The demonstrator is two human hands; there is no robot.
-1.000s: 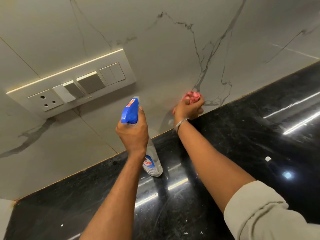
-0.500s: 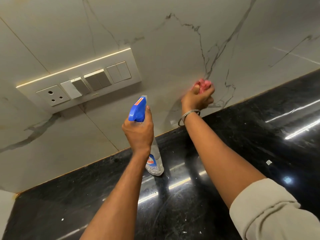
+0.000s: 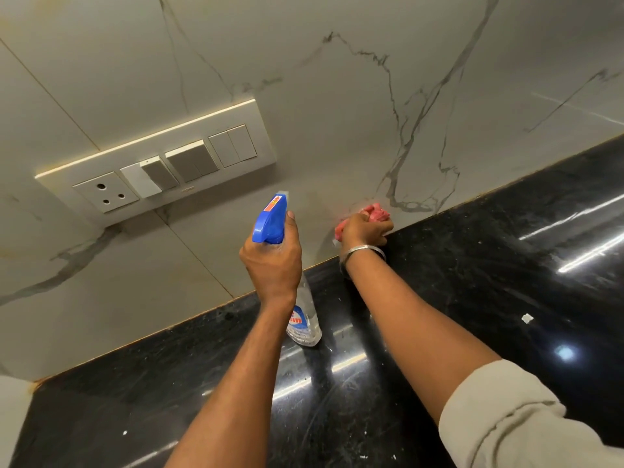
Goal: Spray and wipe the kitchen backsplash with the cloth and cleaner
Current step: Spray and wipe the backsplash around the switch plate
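The backsplash is pale marble-look tile with grey veins. My left hand grips a clear spray bottle with a blue trigger head, held above the counter with its nozzle towards the wall. My right hand presses a bunched pink cloth against the bottom of the backsplash, right where it meets the black counter. A metal bangle sits on that wrist.
A white switch and socket panel sticks out from the wall to the upper left of the bottle. The glossy black counter carries small white specks and light reflections. A pale wall edge shows at far bottom left.
My right hand with the cloth has slid down the wall to the counter joint. The left hand and bottle have held roughly steady while the view shifted slightly.
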